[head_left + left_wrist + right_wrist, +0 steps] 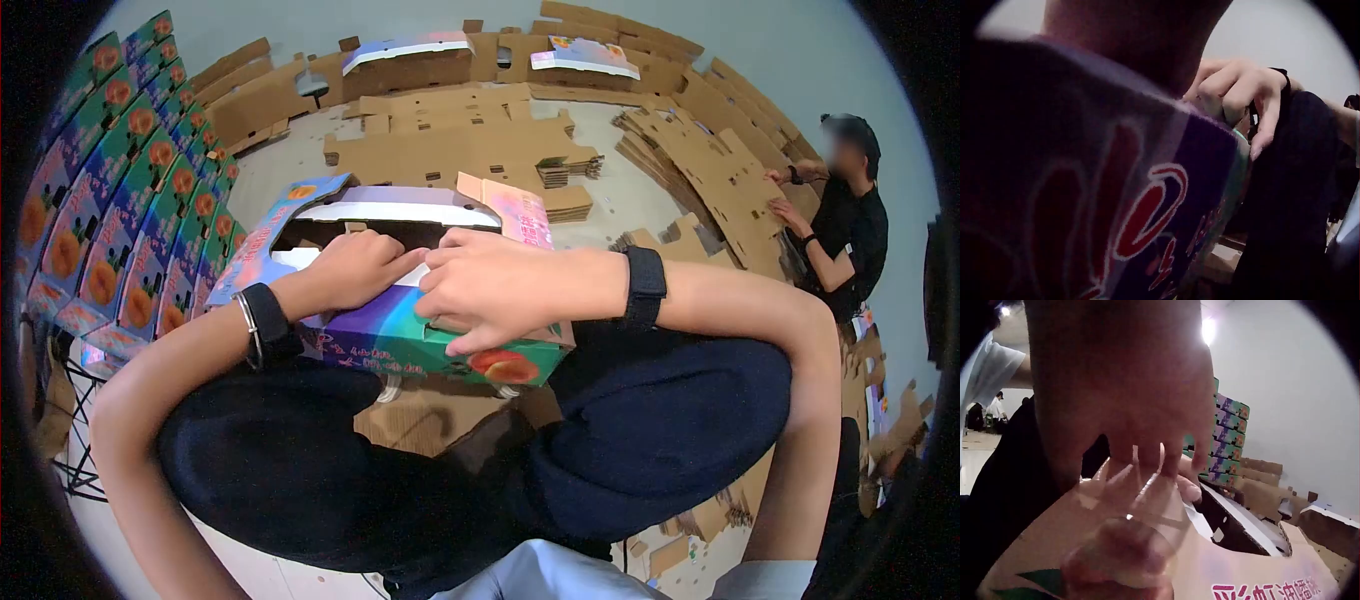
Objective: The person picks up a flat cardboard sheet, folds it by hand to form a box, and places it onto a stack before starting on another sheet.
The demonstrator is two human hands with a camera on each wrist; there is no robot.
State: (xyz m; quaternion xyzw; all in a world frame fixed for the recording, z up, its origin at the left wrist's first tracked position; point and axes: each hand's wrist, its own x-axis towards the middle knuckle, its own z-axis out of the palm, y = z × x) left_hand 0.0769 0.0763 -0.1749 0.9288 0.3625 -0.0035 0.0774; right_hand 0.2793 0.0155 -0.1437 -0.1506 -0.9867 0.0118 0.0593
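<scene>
A printed fruit carton [340, 335] with purple, blue and green sides and peach pictures sits between the knees, its top partly open. My left hand [355, 268] grips the near top edge, fingers bent over into the opening. Right beside it, my right hand [490, 280] holds the same near edge, with its thumb low on the green front and its fingers bent over the top. In the left wrist view the right hand [1238, 94] is at the carton's far corner. Within the opening, white inner flaps [400, 212] show; the left fingertips are hidden.
Printed cartons [120, 220] are stacked high on the left. Flat brown cardboard sheets [450, 125] cover the floor ahead and lean along the wall. On the right another person [845, 220] handles a large cardboard sheet [710, 180]. White supports [390, 388] show below the carton.
</scene>
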